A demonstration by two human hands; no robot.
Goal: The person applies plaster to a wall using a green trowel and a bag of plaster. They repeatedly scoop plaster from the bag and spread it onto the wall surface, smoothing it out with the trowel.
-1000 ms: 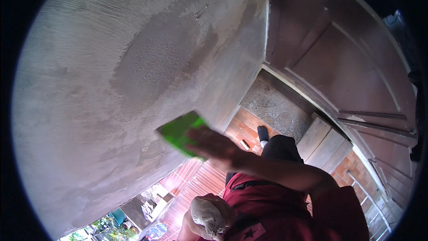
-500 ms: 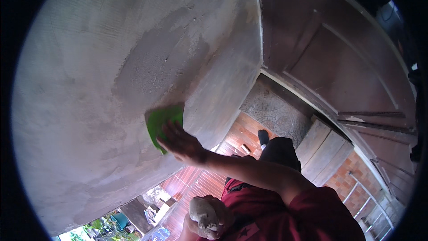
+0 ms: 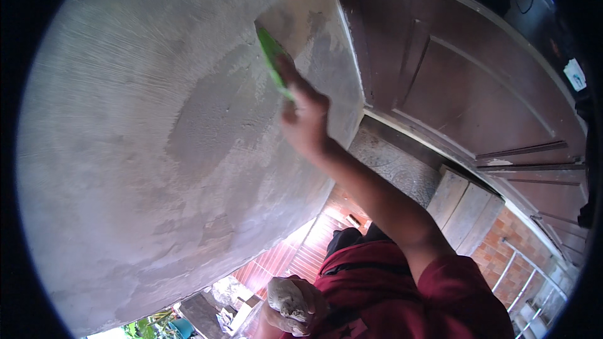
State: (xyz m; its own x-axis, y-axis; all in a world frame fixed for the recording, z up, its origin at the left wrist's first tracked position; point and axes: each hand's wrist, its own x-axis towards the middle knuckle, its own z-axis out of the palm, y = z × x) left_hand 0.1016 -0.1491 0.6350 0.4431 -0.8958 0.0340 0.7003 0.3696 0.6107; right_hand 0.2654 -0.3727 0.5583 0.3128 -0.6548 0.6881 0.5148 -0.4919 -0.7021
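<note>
My right hand (image 3: 306, 119) is closed on a green plastic spreader (image 3: 270, 50), seen almost edge-on against the grey plastered wall (image 3: 94, 169). The tool touches the wall near the upper end of a darker, damp-looking patch (image 3: 210, 116). Down by my body, my left hand (image 3: 318, 304) is wrapped round a pale grey, putty-like lump (image 3: 286, 295). The right hand is slightly blurred by motion, and part of the spreader's near edge is hidden behind its fingers.
A brown panelled door (image 3: 471, 88) adjoins the wall's right edge. Below it are a grey patterned slab (image 3: 402, 166), a wooden plank step (image 3: 465, 204) and a white metal railing (image 3: 521, 267). Reddish tiles (image 3: 286, 254) cover the floor. Plants (image 3: 147, 326) show at lower left.
My right hand has swept the spreader up the wall and slightly right, turning it from face-on to nearly edge-on. My left hand keeps the lump in about the same place.
</note>
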